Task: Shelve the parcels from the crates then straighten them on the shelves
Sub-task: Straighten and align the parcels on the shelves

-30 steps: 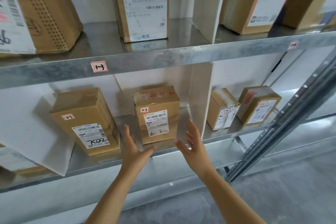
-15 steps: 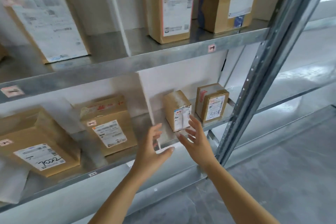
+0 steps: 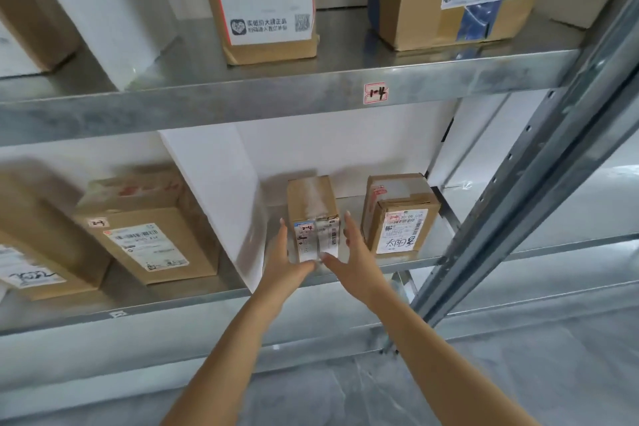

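The small taped cardboard parcel [image 3: 311, 204] is stood upright on the lower shelf [image 3: 415, 263], bracketed between the straight, unclenched fingers of the left hand [image 3: 281, 264] and the right hand [image 3: 354, 254]. Contact is blurred, so touch is only probable. A light, stiff carton is judged. Its 2 bare side faces are best pressed low, away from the slick tape.

The small narrow parcel [image 3: 313, 218] stood upright on the lower shelf [image 3: 349, 204] — tape across its top, white labels on its front — with the left hand [image 3: 287, 263] flat at one side and the right hand [image 3: 356, 252] at the other. Just beside it, a squatter parcel [image 3: 397, 218] showed a handwritten label. Past the white divider [image 3: 221, 190], a larger parcel [image 3: 148, 228] leaned back, red print on top.
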Motion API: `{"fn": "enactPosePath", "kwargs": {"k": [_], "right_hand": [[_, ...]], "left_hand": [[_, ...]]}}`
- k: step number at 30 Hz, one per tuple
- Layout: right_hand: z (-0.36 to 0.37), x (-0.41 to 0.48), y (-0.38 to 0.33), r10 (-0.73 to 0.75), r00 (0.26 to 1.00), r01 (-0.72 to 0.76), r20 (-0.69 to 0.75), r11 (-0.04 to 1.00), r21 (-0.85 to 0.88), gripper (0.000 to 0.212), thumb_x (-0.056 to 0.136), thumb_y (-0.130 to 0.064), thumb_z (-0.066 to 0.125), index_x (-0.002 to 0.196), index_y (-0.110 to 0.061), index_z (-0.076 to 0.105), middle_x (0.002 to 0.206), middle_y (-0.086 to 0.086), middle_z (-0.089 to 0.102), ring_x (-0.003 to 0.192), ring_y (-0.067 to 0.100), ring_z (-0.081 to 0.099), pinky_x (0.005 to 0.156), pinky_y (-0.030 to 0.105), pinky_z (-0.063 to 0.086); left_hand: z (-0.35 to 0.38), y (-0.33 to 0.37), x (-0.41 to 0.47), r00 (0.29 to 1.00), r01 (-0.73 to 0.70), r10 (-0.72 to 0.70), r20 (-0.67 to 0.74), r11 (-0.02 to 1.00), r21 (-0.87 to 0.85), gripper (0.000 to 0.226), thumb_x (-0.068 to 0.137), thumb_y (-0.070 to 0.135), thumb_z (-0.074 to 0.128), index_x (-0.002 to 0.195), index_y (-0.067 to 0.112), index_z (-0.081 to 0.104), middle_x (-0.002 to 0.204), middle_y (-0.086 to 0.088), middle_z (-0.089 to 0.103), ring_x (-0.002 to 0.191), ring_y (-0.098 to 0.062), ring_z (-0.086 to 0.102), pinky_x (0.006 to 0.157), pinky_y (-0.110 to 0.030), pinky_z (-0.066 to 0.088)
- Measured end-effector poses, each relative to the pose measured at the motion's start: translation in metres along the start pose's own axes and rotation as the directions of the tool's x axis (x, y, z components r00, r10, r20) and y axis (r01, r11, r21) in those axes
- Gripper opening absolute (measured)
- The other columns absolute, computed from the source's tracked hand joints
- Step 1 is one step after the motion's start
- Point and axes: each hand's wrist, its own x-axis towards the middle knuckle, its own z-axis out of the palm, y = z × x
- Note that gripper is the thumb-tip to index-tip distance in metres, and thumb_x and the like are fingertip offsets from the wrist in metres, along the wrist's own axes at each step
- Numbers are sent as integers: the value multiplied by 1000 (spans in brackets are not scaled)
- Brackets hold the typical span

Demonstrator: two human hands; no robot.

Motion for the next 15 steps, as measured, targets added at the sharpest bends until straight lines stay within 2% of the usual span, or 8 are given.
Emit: {"fn": "enactPosePath", "kwargs": {"k": [2,5,7,9,10,12,13,15], "right_hand": [[7,5,3,-4,1000,4,-6,1000,20,88,92,-20,64,155,-25,2,156,-3,31,143,14,30,103,18,27],[13,8,5,-27,999,27,-22,999,18,87,93,-17,62,155,-24,1,154,-4,33,141,13,33,99,15,28],[10,11,5,-36,999,37,-19,998,51,86,93,-16,62,155,-22,3,154,-4,33,141,13,33,102,15,28],[5,10,6,-36,999,38,-24,995,94,86,93,-18,63,154,-22,3,153,-5,33,142,12,31,103,14,26],[2,8,7,-31,999,34,-32,993,112,87,93,-20,64,154,-24,3,152,-4,33,142,13,30,104,16,26],[-6,-1,12,-21,998,29,-54,991,132,87,91,-26,65,154,-29,5,153,-2,33,143,14,30,107,21,28],[-12,-7,15,-26,997,35,-67,990,134,85,91,-26,66,154,-29,9,151,-5,34,142,13,31,108,23,29],[-27,-21,19,-46,993,62,-111,988,143,78,91,-21,66,152,-29,19,149,-11,37,138,8,37,111,25,32]], "left_hand": [[6,-2,5,999,-37,38,27,999,-14,86,81,7,67,144,46,23,127,26,53,114,10,50,79,-14,45],[9,-5,11,998,-58,58,19,998,-15,81,83,5,65,143,44,26,114,30,59,102,17,55,81,-17,46],[8,-5,14,998,-60,60,18,998,-23,84,83,5,66,146,42,22,116,28,60,104,13,56,80,-16,47],[6,-5,16,998,-55,57,29,997,-48,93,83,7,69,150,37,13,130,20,55,113,9,53,80,-14,49],[6,-4,15,998,-60,61,11,997,-57,98,81,11,73,151,34,9,140,16,47,121,7,48,84,-15,48],[8,-3,8,986,-101,100,-131,995,-5,104,76,19,79,152,29,8,153,11,27,136,-3,32,105,-27,40],[10,-4,2,965,-148,153,-214,988,39,102,74,24,78,151,27,12,152,10,23,138,-6,27,111,-32,33],[17,-1,-11,908,-298,315,-276,949,103,87,71,33,69,145,26,23,139,16,29,132,-7,31,111,-29,31]]}}
